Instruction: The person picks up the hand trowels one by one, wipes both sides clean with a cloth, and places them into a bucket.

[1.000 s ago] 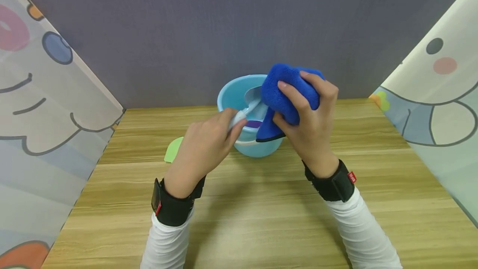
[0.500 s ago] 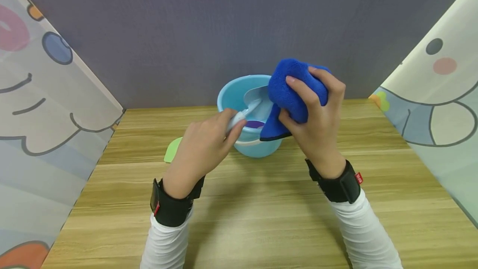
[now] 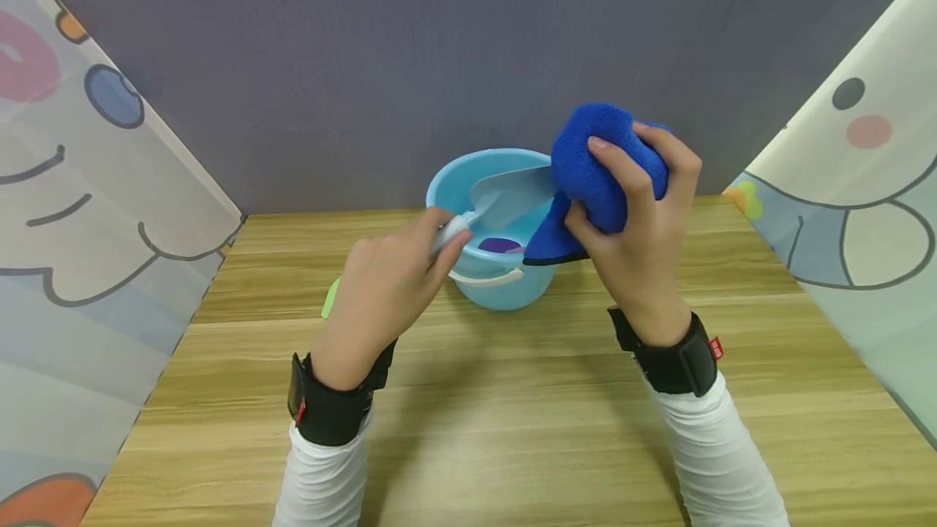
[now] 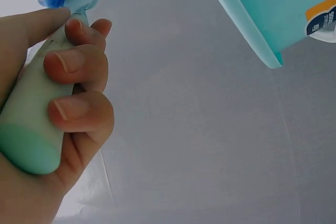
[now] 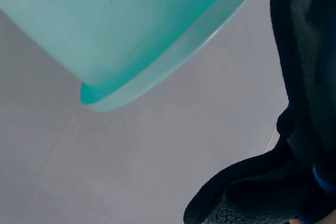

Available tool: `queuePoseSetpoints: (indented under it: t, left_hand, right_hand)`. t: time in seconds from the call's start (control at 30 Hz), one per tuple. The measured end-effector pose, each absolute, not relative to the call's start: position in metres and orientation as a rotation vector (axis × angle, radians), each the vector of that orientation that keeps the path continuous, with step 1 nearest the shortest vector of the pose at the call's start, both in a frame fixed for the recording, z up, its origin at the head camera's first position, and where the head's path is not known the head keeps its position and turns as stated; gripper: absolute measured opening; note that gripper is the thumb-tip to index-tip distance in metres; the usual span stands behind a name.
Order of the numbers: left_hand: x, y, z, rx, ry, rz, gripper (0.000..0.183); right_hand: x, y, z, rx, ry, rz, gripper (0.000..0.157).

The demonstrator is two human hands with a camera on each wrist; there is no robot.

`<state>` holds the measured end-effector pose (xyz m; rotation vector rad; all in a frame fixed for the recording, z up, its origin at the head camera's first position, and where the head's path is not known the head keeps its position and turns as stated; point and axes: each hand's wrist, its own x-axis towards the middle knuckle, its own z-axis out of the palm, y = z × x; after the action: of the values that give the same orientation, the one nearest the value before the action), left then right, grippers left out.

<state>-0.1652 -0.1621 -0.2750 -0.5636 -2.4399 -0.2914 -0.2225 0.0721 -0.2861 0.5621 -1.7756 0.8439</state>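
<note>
My left hand (image 3: 388, 283) grips the pale handle of a light blue toy shovel (image 3: 512, 195). Its blade is held over the bucket. In the left wrist view the shovel handle (image 4: 34, 93) ends in green, with the fingers curled round it. My right hand (image 3: 644, 242) holds a bunched blue cloth (image 3: 596, 157) with a black edge at the blade's far end, hiding the tip. The right wrist view shows the cloth (image 5: 310, 66) as a dark shape. A light blue bucket (image 3: 512, 298) with a white handle stands behind and below both hands.
Something purple (image 3: 499, 245) lies inside the bucket. A light green piece (image 3: 330, 299) is partly hidden behind the left hand on the wood-grain table (image 3: 498, 429). A grey wall (image 3: 329, 88) rises behind, with cartoon-printed panels on both sides.
The right hand has moved right and slightly up with the cloth, uncovering more of the shovel blade. The left hand has shifted a little left, and the green piece is more covered.
</note>
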Motion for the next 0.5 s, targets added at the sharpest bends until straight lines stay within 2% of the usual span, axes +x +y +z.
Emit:
queuePoseSetpoints:
  t: [0.5]
  left_hand:
    - [-0.1646,-0.1673,-0.2733,-0.565,-2.426,-0.363,0.030]
  right_hand:
    - [-0.2239,0.0792,-0.2814,0.485,-1.759,0.864,0.052]
